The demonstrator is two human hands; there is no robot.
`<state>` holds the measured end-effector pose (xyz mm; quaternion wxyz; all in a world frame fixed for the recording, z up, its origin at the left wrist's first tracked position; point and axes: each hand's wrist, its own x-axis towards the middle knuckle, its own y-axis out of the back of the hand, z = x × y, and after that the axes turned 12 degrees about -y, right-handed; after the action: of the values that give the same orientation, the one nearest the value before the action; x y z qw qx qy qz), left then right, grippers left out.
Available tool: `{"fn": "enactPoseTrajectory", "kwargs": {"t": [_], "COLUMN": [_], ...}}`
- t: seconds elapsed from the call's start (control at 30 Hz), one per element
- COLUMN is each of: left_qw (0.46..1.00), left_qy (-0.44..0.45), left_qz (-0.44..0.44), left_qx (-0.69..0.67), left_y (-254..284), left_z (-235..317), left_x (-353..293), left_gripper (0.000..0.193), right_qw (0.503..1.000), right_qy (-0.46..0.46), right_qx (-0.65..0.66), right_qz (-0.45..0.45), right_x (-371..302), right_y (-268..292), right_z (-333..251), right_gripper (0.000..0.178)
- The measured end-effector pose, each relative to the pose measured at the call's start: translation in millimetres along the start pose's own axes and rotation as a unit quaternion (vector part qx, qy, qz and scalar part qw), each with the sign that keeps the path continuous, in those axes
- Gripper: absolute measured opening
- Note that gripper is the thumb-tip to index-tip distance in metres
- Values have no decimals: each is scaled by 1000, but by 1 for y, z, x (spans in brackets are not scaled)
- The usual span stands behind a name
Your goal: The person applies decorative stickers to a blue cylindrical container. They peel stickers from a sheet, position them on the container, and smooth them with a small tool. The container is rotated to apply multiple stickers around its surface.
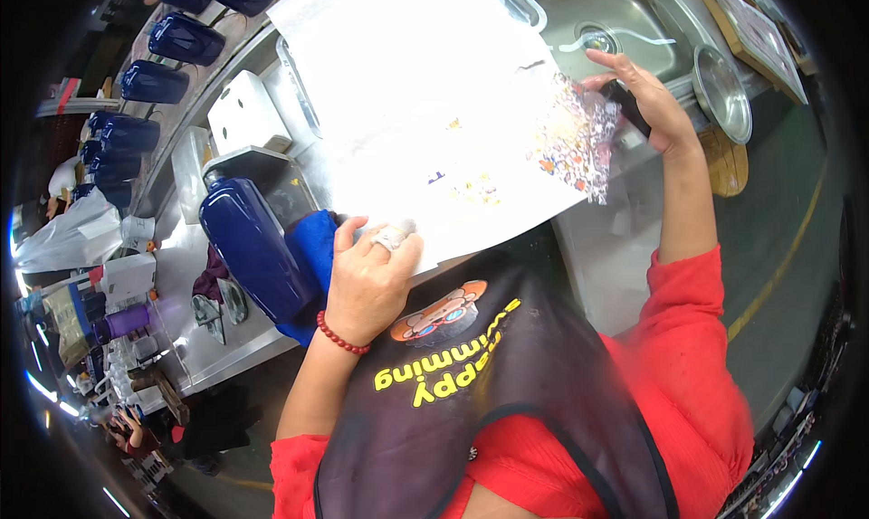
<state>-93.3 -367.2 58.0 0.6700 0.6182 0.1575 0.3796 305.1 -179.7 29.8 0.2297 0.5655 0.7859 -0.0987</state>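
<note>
Steel sink (647, 17) beyond R fingers; R hand (659, 103) grips dark item (626, 107), patterned film (577, 148) just left. L hand (367, 279) curled at white wad (394, 236) (grip unclear); blue bottle (253, 247) left of fingers, undecorated, prob. early.

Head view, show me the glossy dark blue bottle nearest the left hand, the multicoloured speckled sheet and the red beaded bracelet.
Glossy dark blue bottle (257, 246): head view, mid-body.
Multicoloured speckled sheet (576, 143): head view, patterned middle.
Red beaded bracelet (339, 339): head view, beads mid-arc.
</note>
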Motion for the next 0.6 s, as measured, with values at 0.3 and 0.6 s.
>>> {"fn": "enactPoseTrajectory", "kwargs": {"t": [0.3, 0.6], "left_qw": [996, 998], "left_qy": [39, 24], "left_qz": [-74, -12], "left_qx": [-22, -54], "left_y": [1, 20], "left_z": [18, -2], "left_x": [-10, 9], "left_gripper": [44, 30], "right_qw": [923, 881], "right_qy": [60, 205], "right_qx": [-369, -416], "right_qz": [95, 95], "right_x": [-7, -34], "right_y": [11, -7], "right_z": [4, 0], "right_gripper": [44, 20]}}
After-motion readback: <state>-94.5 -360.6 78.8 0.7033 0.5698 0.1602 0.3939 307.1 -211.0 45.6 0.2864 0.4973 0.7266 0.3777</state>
